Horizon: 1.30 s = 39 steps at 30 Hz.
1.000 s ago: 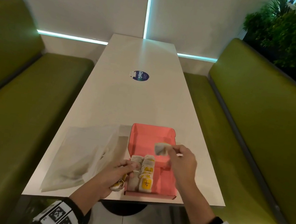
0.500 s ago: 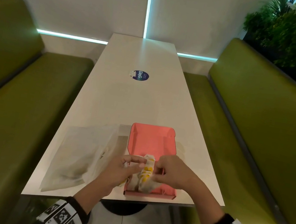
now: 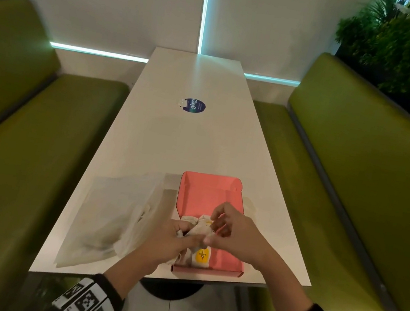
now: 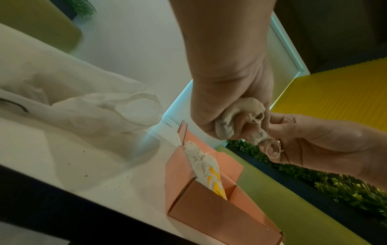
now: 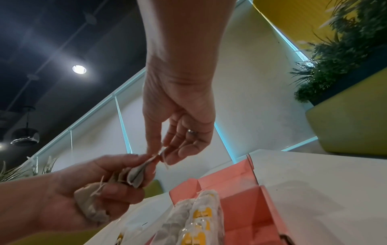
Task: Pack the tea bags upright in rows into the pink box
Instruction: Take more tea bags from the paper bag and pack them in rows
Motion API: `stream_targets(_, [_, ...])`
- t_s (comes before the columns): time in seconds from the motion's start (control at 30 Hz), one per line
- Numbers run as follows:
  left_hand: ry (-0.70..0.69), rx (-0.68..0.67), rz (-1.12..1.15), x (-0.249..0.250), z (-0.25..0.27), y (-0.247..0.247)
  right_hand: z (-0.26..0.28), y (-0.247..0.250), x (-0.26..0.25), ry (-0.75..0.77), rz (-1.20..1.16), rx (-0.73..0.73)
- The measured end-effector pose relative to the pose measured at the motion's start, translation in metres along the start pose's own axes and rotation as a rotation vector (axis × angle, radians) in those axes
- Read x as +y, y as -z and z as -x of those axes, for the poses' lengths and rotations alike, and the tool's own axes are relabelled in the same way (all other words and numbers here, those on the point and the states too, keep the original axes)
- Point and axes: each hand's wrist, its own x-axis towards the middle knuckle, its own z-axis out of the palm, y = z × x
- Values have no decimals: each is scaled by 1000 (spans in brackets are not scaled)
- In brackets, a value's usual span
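Note:
The open pink box point(image 3: 208, 193) sits at the table's near edge. Rows of white tea bags with yellow tags point(image 3: 201, 258) stand along its left side, seen also in the wrist views point(image 4: 206, 167) point(image 5: 199, 213). The right half of the box shows bare pink floor. Just above the box my left hand point(image 3: 185, 235) grips a bunch of loose tea bags point(image 4: 234, 117). My right hand point(image 3: 214, 224) pinches the top edge of one bag of that bunch point(image 5: 144, 167) between thumb and forefinger, and a string point(image 4: 272, 149) loops over its fingers.
A crumpled clear plastic bag point(image 3: 113, 218) lies on the white table point(image 3: 187, 139) left of the box. A round blue sticker point(image 3: 194, 105) marks the table's middle. Green benches point(image 3: 24, 153) point(image 3: 353, 192) flank both sides, with plants behind.
My right hand lowered the tea bag it held into the box and now pinches a bag in the left hand. My left hand rose from the box's left wall to above the rows.

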Motion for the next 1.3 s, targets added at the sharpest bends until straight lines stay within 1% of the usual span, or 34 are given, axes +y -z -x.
stream_targets(0.13, [14, 7, 13, 2, 2, 0, -1, -3, 2, 33, 49, 50])
stream_targets(0.27, [-36, 44, 26, 4, 3, -2, -1, -1, -2, 30, 59, 33])
stream_targets(0.4, [-59, 84, -22, 6, 2, -1, -1, -2, -3, 42, 74, 30])
stream_targets(0.63, [-27, 156, 111, 7, 2, 0, 0, -10, 4, 127, 131, 111])
stream_targets(0.77, [0, 191, 158, 7, 1, 1, -1, -13, 11, 152, 94, 190])
stream_targets(0.9, [-25, 225, 144, 6, 0, 3, 0, -8, 12, 173, 74, 256])
stream_targets(1.07, [-70, 246, 99, 7, 0, 1, 3, -6, 9, 194, -5, 298])
stream_targets(1.17, [-102, 302, 90, 7, -1, 1, 4, -3, 8, 114, -14, 354])
stream_targets(1.23, [-130, 326, 92, 6, 0, 3, 3, 2, 10, 14, 80, 295])
stream_targets(1.3, [-166, 340, 86, 6, 1, 3, 5, 4, 10, -15, 210, 197])
